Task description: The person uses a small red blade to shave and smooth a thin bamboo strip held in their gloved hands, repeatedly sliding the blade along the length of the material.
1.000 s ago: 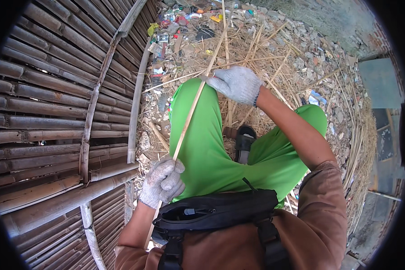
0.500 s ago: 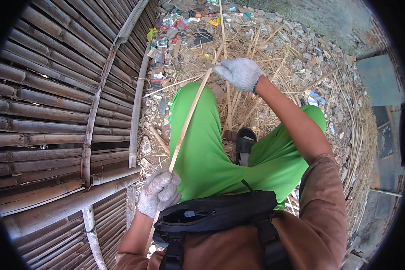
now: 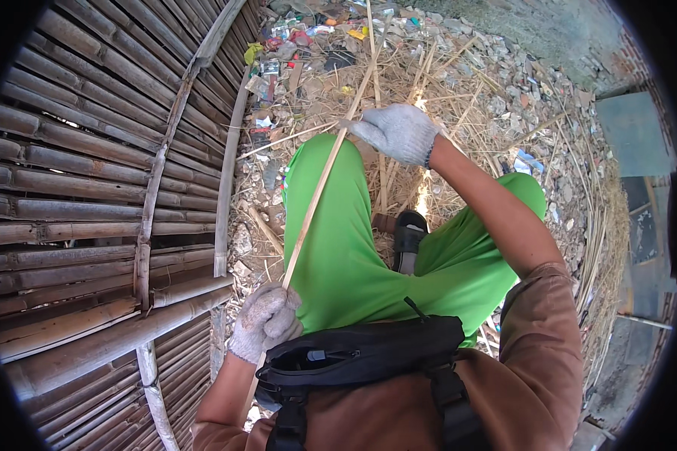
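A long, pale bamboo strip [image 3: 314, 204] runs slantwise over my left knee, from beside my waist up past my right hand. My left hand [image 3: 267, 321], in a dirty white knit glove, is closed round its near part beside my hip. Higher up, my gloved right hand [image 3: 400, 131] is closed, with its fingertips at the strip. A small grey, blade-like tool [image 3: 346, 123] pokes out from those fingers against the strip; the rest of it is hidden in the glove.
A bamboo slat wall [image 3: 83, 180] stands close on my left. Dry bamboo shavings [image 3: 459, 124], stones and coloured litter [image 3: 301, 34] cover the ground ahead. Long thin strips [image 3: 598, 233] lie at the right. A black bag [image 3: 361, 349] rests across my waist, above my green trousers [image 3: 338, 270].
My right hand has slid a little toward me along the bamboo strip, with the blade-like tool. My left hand keeps its place. Bright light now shows on the shavings beyond my sandal.
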`<state>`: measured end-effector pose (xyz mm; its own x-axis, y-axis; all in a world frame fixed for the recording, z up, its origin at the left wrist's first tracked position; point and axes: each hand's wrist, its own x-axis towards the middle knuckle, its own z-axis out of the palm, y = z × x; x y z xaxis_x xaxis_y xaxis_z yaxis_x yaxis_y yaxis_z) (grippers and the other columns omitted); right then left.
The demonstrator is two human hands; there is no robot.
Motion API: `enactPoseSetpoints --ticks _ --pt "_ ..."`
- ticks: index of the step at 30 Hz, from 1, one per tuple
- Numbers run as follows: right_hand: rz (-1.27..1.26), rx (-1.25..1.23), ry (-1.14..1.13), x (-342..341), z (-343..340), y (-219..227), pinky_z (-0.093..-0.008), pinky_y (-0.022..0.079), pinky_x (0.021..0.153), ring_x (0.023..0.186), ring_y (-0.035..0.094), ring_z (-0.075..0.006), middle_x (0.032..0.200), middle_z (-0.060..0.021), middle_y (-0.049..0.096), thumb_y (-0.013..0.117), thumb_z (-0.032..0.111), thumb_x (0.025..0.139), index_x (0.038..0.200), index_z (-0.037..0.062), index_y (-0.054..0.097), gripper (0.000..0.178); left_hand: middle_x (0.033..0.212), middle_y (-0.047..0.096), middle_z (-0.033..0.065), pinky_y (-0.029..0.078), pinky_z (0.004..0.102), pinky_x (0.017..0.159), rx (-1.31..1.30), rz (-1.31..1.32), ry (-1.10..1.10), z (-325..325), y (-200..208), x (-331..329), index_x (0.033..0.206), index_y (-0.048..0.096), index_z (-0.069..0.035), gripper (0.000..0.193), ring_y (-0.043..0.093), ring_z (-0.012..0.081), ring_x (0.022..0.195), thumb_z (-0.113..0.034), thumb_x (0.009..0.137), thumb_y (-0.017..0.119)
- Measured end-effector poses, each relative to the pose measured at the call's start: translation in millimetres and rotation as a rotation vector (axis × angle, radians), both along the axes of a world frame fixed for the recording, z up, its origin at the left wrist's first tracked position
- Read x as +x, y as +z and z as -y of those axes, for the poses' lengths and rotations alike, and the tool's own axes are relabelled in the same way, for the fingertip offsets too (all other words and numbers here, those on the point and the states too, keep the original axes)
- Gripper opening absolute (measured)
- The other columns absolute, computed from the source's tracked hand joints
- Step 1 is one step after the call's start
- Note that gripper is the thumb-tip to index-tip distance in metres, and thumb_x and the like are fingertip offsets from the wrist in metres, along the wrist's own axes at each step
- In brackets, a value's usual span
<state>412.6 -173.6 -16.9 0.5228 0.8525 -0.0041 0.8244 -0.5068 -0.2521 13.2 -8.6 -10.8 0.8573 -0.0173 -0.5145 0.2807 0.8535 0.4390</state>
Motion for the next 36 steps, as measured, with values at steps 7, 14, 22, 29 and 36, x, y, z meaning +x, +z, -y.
enactPoseSetpoints --ticks 7,14,22,29,36 --pt "-0.012 -0.055 -0.089 27.2 8.1 -3.2 -0.0559 0.058 0.086 0.094 0.074 -0.0448 0.096 -0.0213 0.077 0.037 0.064 0.111 0.11 0.0123 0.073 0.063 0.055 0.046 0.0007 0.033 0.0304 0.045 0.31 -0.103 0.005 2.8 4.2 -15.5 0.106 0.065 0.004 0.028 0.037 0.0127 0.041 -0.023 0.11 0.059" --pt "-0.03 0.049 0.043 0.5 1.5 -12.6 -0.0567 0.059 0.081 0.087 0.073 -0.0454 0.091 -0.0221 0.076 0.038 0.063 0.111 0.109 0.0106 0.073 0.063 0.054 0.045 0.0008 0.033 0.0298 0.045 0.445 -0.171 0.004 5.1 5.2 -20.0 0.104 0.065 0.005 0.028 0.037 0.0121 0.043 -0.023 0.107 0.063" --pt "-0.014 0.022 0.035 -3.3 -3.7 -2.3 -0.0563 0.06 0.08 0.088 0.074 -0.0448 0.092 -0.0219 0.076 0.041 0.064 0.11 0.105 0.0107 0.074 0.063 0.06 0.051 0.0009 0.035 0.0256 0.044 0.445 -0.197 0.076 6.2 9.8 -31.5 0.109 0.067 0.008 0.03 0.045 0.0101 0.047 -0.022 0.105 0.065" --pt "0.028 0.037 -0.04 -3.9 -4.2 -3.0 -0.0562 0.059 0.083 0.093 0.075 -0.0438 0.095 -0.0221 0.077 0.04 0.065 0.11 0.104 0.0108 0.073 0.064 0.08 0.066 0.0084 0.045 0.0267 0.052 0.165 -0.108 0.01 -15.6 5.3 -66.5 0.115 0.067 0.009 0.03 0.059 0.0118 0.06 -0.017 0.101 0.068" --pt "0.0 0.0 -0.1 -3.1 9.8 -13.7 -0.0575 0.057 0.084 0.093 0.073 -0.0453 0.096 -0.0215 0.077 0.037 0.064 0.111 0.105 0.0106 0.069 0.063 0.118 0.073 0.0171 0.057 0.0357 0.092 0.626 -0.124 -0.158 -24.1 -42.4 -153.5 0.13 0.065 0.007 0.033 0.071 0.0242 0.1 -0.01 0.102 0.069"
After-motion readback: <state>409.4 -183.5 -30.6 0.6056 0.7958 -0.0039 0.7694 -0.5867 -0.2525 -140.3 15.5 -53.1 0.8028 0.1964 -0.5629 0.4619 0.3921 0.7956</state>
